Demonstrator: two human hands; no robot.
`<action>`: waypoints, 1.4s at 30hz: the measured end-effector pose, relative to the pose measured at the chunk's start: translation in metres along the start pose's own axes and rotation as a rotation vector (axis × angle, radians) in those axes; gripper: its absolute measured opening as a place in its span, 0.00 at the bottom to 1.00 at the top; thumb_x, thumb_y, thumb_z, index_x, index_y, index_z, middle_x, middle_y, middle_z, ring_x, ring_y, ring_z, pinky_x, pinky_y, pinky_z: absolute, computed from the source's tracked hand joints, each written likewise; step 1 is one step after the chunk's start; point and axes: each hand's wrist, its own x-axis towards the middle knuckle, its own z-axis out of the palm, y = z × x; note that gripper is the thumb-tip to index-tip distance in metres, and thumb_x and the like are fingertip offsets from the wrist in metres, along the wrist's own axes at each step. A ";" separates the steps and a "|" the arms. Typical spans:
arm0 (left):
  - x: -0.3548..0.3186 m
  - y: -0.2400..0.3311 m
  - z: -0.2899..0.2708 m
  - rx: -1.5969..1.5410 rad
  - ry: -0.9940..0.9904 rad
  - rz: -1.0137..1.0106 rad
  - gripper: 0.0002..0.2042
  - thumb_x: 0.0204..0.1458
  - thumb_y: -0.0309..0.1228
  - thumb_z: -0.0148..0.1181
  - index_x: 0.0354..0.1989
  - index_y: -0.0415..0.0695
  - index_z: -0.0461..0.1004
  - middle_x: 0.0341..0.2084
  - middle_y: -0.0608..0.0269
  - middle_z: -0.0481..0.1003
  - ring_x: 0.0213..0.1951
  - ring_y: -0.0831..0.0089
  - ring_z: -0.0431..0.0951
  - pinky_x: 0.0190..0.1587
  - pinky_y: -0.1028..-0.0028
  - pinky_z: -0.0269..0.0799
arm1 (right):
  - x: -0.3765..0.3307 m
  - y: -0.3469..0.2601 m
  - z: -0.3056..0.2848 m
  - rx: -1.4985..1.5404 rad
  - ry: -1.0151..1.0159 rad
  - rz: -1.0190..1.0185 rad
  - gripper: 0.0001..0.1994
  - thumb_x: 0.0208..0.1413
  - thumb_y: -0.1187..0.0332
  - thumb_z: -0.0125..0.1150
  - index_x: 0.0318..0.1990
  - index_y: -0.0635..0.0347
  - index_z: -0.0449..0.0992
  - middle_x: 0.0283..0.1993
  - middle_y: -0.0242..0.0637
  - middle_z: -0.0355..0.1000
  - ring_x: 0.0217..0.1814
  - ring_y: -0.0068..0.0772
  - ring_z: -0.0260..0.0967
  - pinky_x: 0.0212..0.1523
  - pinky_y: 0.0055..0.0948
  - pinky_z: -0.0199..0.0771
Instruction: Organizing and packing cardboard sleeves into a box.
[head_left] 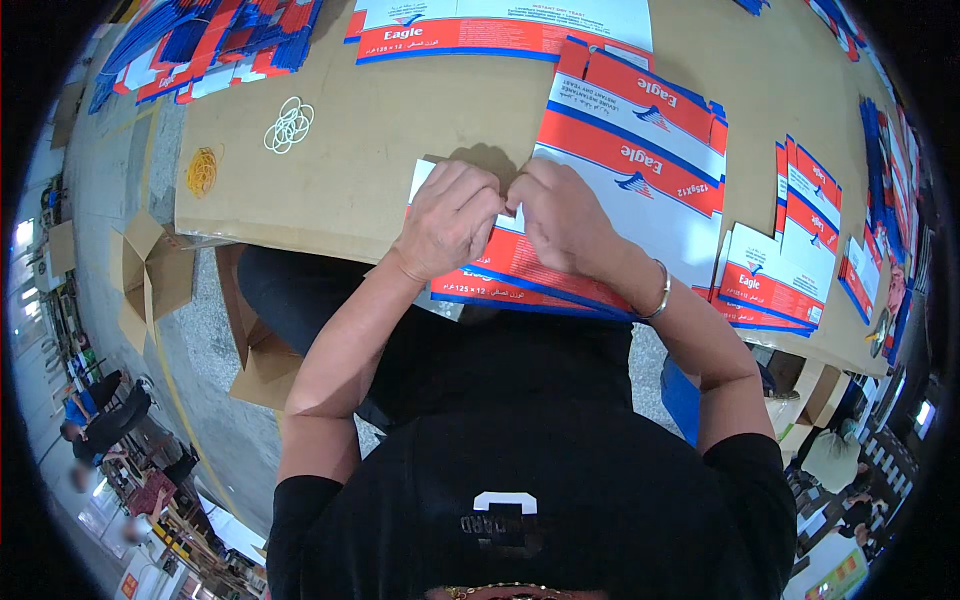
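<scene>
A broad brown cardboard-covered tabletop point(370, 130) fills the upper view, its near edge running in front of the seated person in a black shirt. On it, near the middle of that near edge, lies a flat, unfolded carton blank printed white with red and blue bands point(600, 200), its lower end hanging just over the edge. Both hands rest on the carton's near left part, side by side and touching at the fingertips. The left hand point(447, 222) is curled, fingers bent down and pinched onto the carton's white flap; the right hand point(563, 222), a silver bangle point(659, 295) on its wrist, is likewise closed, fingers tucked onto the same flap. Exactly what lies under the fingertips I cannot tell.

Another large blank of the same print point(500, 28) lies at the far edge. A stack of smaller red, white and blue blanks point(775, 280) sits near the right corner, and a heap of them point(205, 40) at the far left corner. Towards the left edge lie a cluster of white rubber bands point(289, 125) and a bundle of yellow rubber bands point(202, 172).
</scene>
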 end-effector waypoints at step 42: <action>0.003 0.002 -0.003 0.019 -0.027 -0.016 0.08 0.39 0.20 0.61 0.27 0.43 0.69 0.29 0.60 0.70 0.34 0.61 0.72 0.38 0.66 0.68 | 0.000 0.004 -0.016 0.175 -0.042 -0.028 0.09 0.47 0.80 0.56 0.37 0.61 0.75 0.39 0.44 0.66 0.43 0.44 0.66 0.46 0.40 0.66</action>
